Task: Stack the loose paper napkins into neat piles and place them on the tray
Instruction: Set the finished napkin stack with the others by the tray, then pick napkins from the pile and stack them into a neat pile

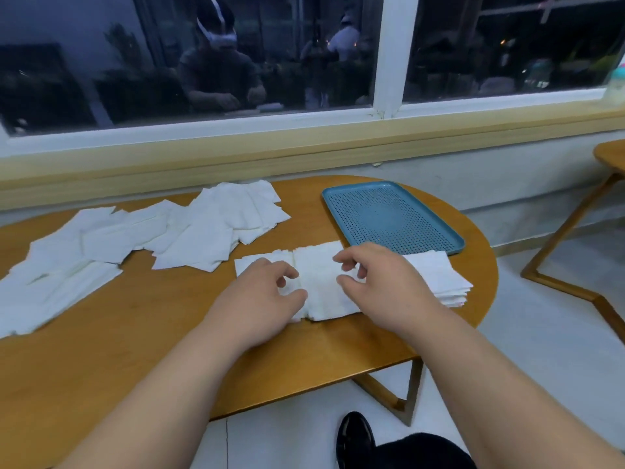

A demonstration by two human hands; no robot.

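A small pile of white napkins (321,282) lies in the middle of the wooden table (152,333). My left hand (260,296) rests on its left part with fingers curled and thumb pinching the paper. My right hand (378,279) hovers over its right part, fingers bent, touching the top sheet. A neat stack of napkins (439,275) sits to the right, near the table edge. Loose napkins (135,235) are spread over the left and far side. The blue perforated tray (389,218) stands at the far right with nothing on it.
A window sill and dark window run along the far side of the table. A second wooden table (608,157) stands to the right. The floor and my black shoe (355,438) show below the table's near edge.
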